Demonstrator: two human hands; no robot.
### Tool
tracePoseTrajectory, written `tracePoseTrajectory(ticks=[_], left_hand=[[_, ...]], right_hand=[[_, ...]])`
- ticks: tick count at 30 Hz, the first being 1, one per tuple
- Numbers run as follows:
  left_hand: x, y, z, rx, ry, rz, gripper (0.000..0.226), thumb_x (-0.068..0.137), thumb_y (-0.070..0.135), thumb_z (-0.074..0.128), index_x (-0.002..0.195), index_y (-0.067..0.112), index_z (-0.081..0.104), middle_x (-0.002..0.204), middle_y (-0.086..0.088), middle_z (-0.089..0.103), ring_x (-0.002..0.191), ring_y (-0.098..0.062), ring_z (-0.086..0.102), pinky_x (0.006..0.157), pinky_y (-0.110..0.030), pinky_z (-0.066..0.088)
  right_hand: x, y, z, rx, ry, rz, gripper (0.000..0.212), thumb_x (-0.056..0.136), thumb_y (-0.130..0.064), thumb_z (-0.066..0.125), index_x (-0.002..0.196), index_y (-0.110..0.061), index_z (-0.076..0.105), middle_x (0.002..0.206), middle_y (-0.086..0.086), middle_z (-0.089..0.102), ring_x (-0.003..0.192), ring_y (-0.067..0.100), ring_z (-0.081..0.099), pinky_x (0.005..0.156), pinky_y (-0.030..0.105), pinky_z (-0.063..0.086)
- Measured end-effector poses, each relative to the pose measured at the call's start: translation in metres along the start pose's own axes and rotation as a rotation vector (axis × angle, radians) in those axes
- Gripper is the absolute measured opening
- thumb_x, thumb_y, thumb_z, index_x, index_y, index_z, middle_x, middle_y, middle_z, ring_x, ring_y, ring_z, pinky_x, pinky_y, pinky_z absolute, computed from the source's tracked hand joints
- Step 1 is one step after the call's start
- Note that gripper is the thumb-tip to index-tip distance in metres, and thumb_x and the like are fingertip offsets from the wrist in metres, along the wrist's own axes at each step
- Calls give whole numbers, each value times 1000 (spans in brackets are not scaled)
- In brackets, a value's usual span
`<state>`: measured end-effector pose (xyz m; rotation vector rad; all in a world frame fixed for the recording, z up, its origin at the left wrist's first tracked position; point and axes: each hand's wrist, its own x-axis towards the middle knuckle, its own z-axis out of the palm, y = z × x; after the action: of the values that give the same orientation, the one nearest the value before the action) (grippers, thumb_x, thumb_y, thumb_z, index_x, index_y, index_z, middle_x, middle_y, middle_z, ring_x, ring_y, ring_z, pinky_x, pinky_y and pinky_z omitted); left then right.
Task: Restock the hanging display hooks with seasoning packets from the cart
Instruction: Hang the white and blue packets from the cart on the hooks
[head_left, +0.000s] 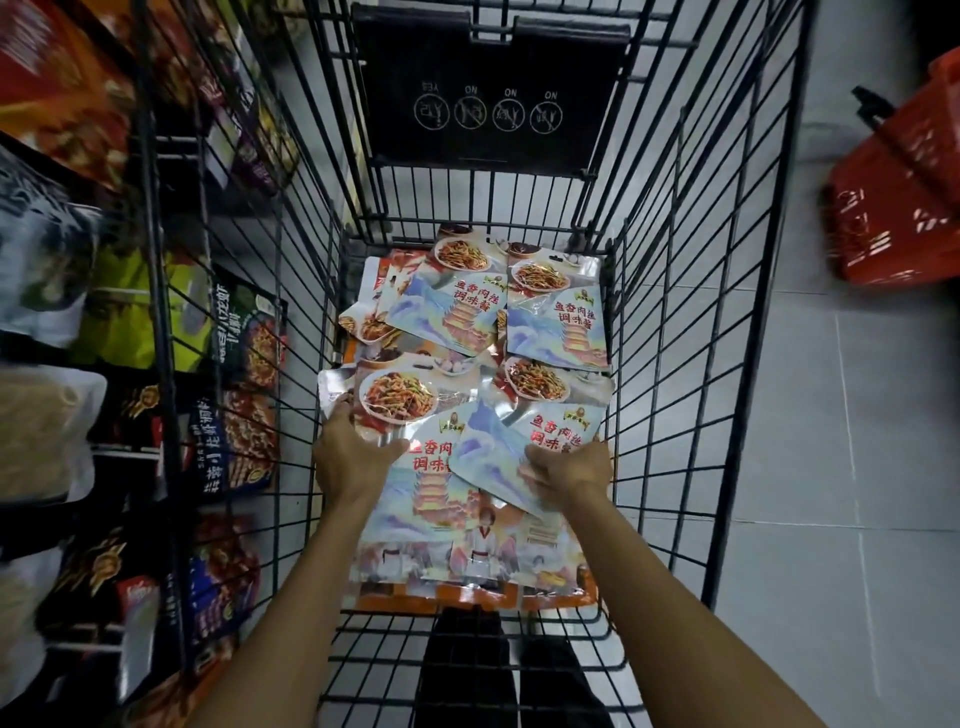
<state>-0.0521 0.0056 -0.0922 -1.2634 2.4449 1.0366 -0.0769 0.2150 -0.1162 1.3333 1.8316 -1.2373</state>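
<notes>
Along the far left, hanging packets (244, 332) of other seasonings crowd the display, seen through the wire side of the black cart (691, 260).

On the cart floor lies a loose pile of seasoning packets (556, 312), printed with a plate of shredded pork, a pagoda and red characters. They overlap from the far edge to the near edge.

The left hand (350, 460) reaches in near the left edge and grips a large packet (400, 395). Its fingers (340, 410) curl round the packet's left border while the thumb presses on the printed face just below the plate picture. This packet lies face up along the near-left part of the floor.

Just beside it, overlapping its right side, a tilted packet (498, 447) lies in the near-right part. The right hand (571, 470) holds it at its lower right border, close to the right wall. Its fingers (537, 470) are bent over the packet's edge, though blurred.

At the far end a black flap (488, 93) with round pictograms hangs on the wire.

To the right, outside the cart, red baskets (904, 197) stand on the grey tiled floor (857, 415).
</notes>
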Motion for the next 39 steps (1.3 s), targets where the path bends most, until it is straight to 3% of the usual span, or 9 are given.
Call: tracePoseTrajectory(ticks=[5,11,16,19,22,25,29,34,39], left_hand=[[14,-13,-12,-179,-322,-189,31,57,2,88,79,6,67,80,-9,70,55,-12,64,49,-18,48],[10,-21,-17,-294,-455,-215,45,72,2,79,112,5,61,105,-13,68,97,-30,63,93,-47,50],[-8,-11,-29,-398,-300,-89,40,74,-6,75,112,-2,62,105,-9,63,92,-18,58,77,-28,44],[-17,-3,-51,-421,-235,-8,33,72,-4,77,103,1,66,90,-3,65,72,-11,59,61,-19,49],[-29,4,-78,-438,-180,66,33,73,-1,77,104,0,66,90,-5,65,78,-14,60,61,-19,48],[-45,11,-106,-461,-106,112,34,74,1,78,105,-5,66,93,-9,65,86,-15,58,66,-21,44],[-79,16,-148,-538,13,153,26,74,2,77,98,-3,68,88,-9,65,80,-12,58,66,-22,45],[-138,16,-212,-695,185,190,20,75,0,76,92,2,65,64,11,68,62,-8,60,50,-11,47],[-221,5,-282,-838,372,252,25,76,3,75,99,2,65,88,-5,68,61,1,64,55,-16,51]], right_hand=[[-2,1,-13,200,-177,109,30,67,5,81,78,-1,54,72,14,67,48,21,65,33,25,49],[-11,4,-18,264,-422,232,18,75,7,73,84,-1,59,84,18,68,68,29,67,60,40,58],[-29,-2,-19,301,-419,202,44,76,5,74,116,1,57,107,21,68,74,29,66,55,37,58],[-44,-8,-22,323,-428,138,49,77,6,73,122,1,56,116,23,65,79,31,65,72,44,57],[-63,-11,-28,295,-464,110,31,78,2,73,105,2,59,101,21,70,81,33,67,80,50,55],[-86,-13,-36,286,-498,66,11,78,1,74,78,1,62,67,13,71,55,25,69,61,41,58],[-125,-19,-54,253,-528,-128,31,74,3,76,98,4,57,70,14,72,56,28,69,56,43,59],[-191,-44,-86,118,-651,-386,28,71,-5,81,89,2,61,73,16,72,55,29,68,43,35,56],[-276,-68,-113,2,-807,-675,22,72,-11,81,82,-4,63,63,8,72,51,26,68,38,40,55]])
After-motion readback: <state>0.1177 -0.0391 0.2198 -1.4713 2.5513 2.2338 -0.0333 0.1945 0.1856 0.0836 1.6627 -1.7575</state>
